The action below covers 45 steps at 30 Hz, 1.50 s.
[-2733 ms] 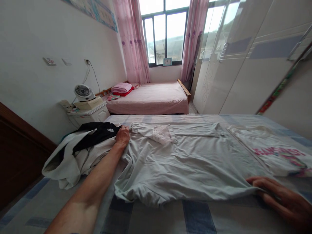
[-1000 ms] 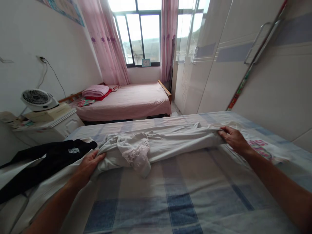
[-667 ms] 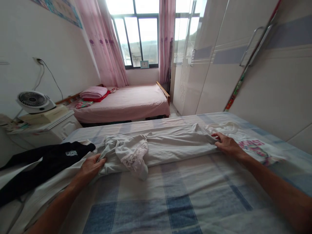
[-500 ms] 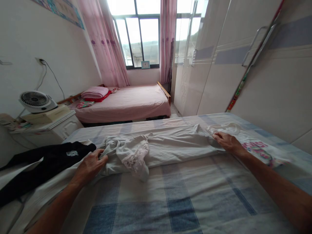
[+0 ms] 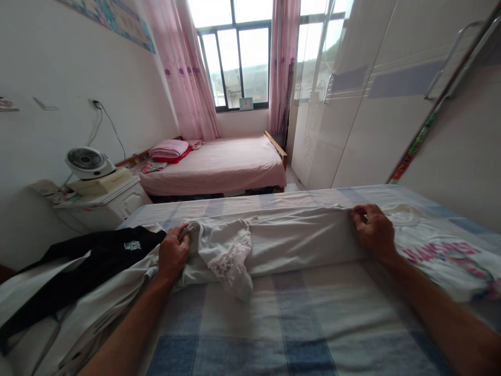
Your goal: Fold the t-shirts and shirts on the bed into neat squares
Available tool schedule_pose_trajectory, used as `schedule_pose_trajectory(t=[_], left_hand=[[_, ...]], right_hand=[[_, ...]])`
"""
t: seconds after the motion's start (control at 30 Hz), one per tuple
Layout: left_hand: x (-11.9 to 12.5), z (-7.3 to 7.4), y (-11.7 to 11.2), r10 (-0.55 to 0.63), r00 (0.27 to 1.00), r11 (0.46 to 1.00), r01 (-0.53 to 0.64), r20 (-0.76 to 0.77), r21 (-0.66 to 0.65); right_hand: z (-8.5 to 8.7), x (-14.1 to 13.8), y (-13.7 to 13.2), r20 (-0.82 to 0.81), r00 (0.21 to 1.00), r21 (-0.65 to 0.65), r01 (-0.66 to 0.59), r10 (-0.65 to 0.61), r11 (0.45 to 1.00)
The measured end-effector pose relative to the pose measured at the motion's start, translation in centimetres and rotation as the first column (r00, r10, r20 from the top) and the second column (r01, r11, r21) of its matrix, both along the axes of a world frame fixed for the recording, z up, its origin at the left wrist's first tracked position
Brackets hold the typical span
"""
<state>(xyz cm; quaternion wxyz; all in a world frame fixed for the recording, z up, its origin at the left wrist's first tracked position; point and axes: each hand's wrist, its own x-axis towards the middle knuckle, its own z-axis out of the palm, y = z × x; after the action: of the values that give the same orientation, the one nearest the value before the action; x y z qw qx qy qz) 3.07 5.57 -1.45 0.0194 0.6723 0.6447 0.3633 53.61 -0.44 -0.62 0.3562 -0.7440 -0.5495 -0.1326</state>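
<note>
Pale shirt (image 5: 301, 240) lies crosswise on the checked bed (image 5: 242, 339), drawn into a long band between the person's two hands. The left hand (image 5: 172, 255) pinches the cloth at the band's left end, thumb and fingers together; the right hand (image 5: 373, 232) appears to nip the far corner at the other end, though the fingers partly hide the hold. Folding looks partly done: the body is doubled into a narrow strip, fairly smooth toward the right. Its left part is bunched, and the lace piece (image 5: 233, 258), seemingly a sleeve end, droops past the near edge, so tucking that in and making the bundle shorter would seem to remain. A black garment (image 5: 97, 256) lies loose on the left, and a white shirt with pink letters (image 5: 442, 250) lies flat on the right.

In the earliest frame the cloth spread much wider toward the person, with the right hand down at its near corner. Half a second ago, the right end lay lower and more creased; now it is pulled straighter.
</note>
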Motion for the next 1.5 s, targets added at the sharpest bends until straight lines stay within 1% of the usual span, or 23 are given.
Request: schedule_pose_trajectory(t=[0.07, 0.17, 0.23, 0.33, 0.43, 0.5, 0.63, 0.7, 0.77, 0.83, 0.9, 0.93, 1.0, 1.03, 1.07, 1.1, 1.13, 1.17, 1.23, 1.3, 1.33, 1.4, 1.5], left_hand=[[-0.2, -0.2, 0.2, 0.003, 1.0, 0.999, -0.002, 0.014, -0.045], [-0.4, -0.5, 0.6, 0.03, 0.999, 0.989, -0.023, 0.041, -0.143], [-0.4, -0.7, 0.7, 0.06, 0.996, 0.986, -0.05, 0.061, -0.16], [-0.2, -0.8, 0.8, 0.067, 0.997, 0.99, -0.061, 0.044, -0.13], [-0.1, -0.8, 0.7, 0.064, 0.998, 0.99, -0.065, -0.015, -0.122], [-0.2, -0.8, 0.8, 0.07, 0.996, 0.991, -0.075, -0.046, -0.111], [-0.3, -0.9, 0.9, 0.076, 0.994, 0.992, -0.083, -0.074, -0.093], [-0.3, -1.0, 0.9, 0.079, 0.994, 0.99, -0.088, -0.08, -0.106], [-0.3, -1.0, 0.9, 0.081, 0.994, 0.988, -0.09, -0.079, -0.124], [-0.2, -1.0, 0.9, 0.077, 0.994, 0.987, -0.087, -0.075, -0.137], [-0.2, -1.0, 0.9, 0.073, 0.995, 0.988, -0.081, -0.071, -0.129], [-0.1, -1.0, 0.9, 0.069, 0.995, 0.99, -0.077, -0.071, -0.121], [-0.1, -1.0, 0.8, 0.06, 0.996, 0.992, -0.067, -0.07, -0.102], [0.0, -1.0, 0.8, 0.056, 0.996, 0.994, -0.063, -0.068, -0.094], [0.0, -1.0, 0.8, 0.053, 0.997, 0.994, -0.058, -0.062, -0.089], [0.1, -1.0, 0.8, 0.05, 0.997, 0.995, -0.055, -0.054, -0.086], [0.1, -1.0, 0.7, 0.049, 0.998, 0.995, -0.052, -0.044, -0.083], [0.2, -1.1, 0.7, 0.048, 0.998, 0.996, -0.05, -0.032, -0.079], [0.2, -1.2, 0.7, 0.044, 0.999, 0.997, -0.045, -0.008, -0.07], [0.2, -1.2, 0.7, 0.042, 0.999, 0.998, -0.041, 0.022, -0.056], [0.2, -1.2, 0.8, 0.041, 0.998, 0.998, -0.039, 0.044, -0.05], [-0.1, -1.1, 1.1, 0.04, 0.994, 0.997, -0.033, 0.103, -0.062], [-0.7, -0.7, 1.7, 0.043, 0.984, 0.992, -0.022, 0.172, -0.121]], right_hand=[[-0.3, 0.2, 0.1, 0.004, 1.0, -0.07, 0.013, -0.013, 0.997], [-1.1, 0.6, 0.5, -0.059, 0.998, -0.22, -0.017, 0.004, 0.975], [-1.6, 0.8, 0.8, -0.08, 0.997, -0.251, -0.021, 0.001, 0.968], [-2.2, 0.8, 1.2, -0.045, 0.998, -0.215, -0.05, 0.041, 0.975], [-2.2, 0.3, 1.3, -0.017, 0.993, -0.105, -0.119, 0.118, 0.987], [-2.1, -0.1, 1.3, -0.005, 0.991, -0.052, -0.136, 0.136, 0.989], [-1.7, -0.6, 1.5, -0.001, 0.988, -0.085, -0.154, 0.154, 0.984], [-1.5, -0.2, 1.6, 0.025, 0.994, -0.061, -0.103, 0.105, 0.993], [-1.4, 0.4, 1.7, 0.059, 0.998, -0.027, -0.004, 0.006, 1.0], [-1.0, 0.7, 1.5, 0.101, 0.993, -0.051, 0.073, -0.068, 0.996], [-0.5, 0.1, 1.3, 0.155, 0.985, -0.082, 0.09, -0.076, 0.993], [-0.2, -0.5, 1.1, 0.188, 0.981, -0.077, 0.057, -0.042, 0.995], [0.0, -2.0, 0.8, 0.267, 0.957, -0.057, -0.101, 0.112, 0.993], [-0.2, -2.8, 0.8, 0.31, 0.925, -0.079, -0.207, 0.222, 0.975], [-0.5, -3.4, 0.7, 0.344, 0.879, -0.135, -0.301, 0.33, 0.944], [-1.1, -3.8, 0.8, 0.361, 0.837, -0.214, -0.356, 0.412, 0.91], [-1.7, -3.9, 0.9, 0.361, 0.812, -0.301, -0.364, 0.459, 0.881], [-2.5, -3.7, 1.1, 0.354, 0.809, -0.38, -0.335, 0.47, 0.862], [-3.8, -2.8, 1.5, 0.342, 0.841, -0.473, -0.232, 0.42, 0.85], [-4.7, -1.7, 2.0, 0.351, 0.867, -0.493, -0.148, 0.353, 0.857], [-5.0, -1.2, 2.2, 0.362, 0.869, -0.493, -0.128, 0.337, 0.861], [-5.2, -0.5, 2.4, 0.38, 0.862, -0.491, -0.119, 0.335, 0.863], [-5.3, -0.1, 2.6, 0.395, 0.848, -0.49, -0.133, 0.355, 0.862]])
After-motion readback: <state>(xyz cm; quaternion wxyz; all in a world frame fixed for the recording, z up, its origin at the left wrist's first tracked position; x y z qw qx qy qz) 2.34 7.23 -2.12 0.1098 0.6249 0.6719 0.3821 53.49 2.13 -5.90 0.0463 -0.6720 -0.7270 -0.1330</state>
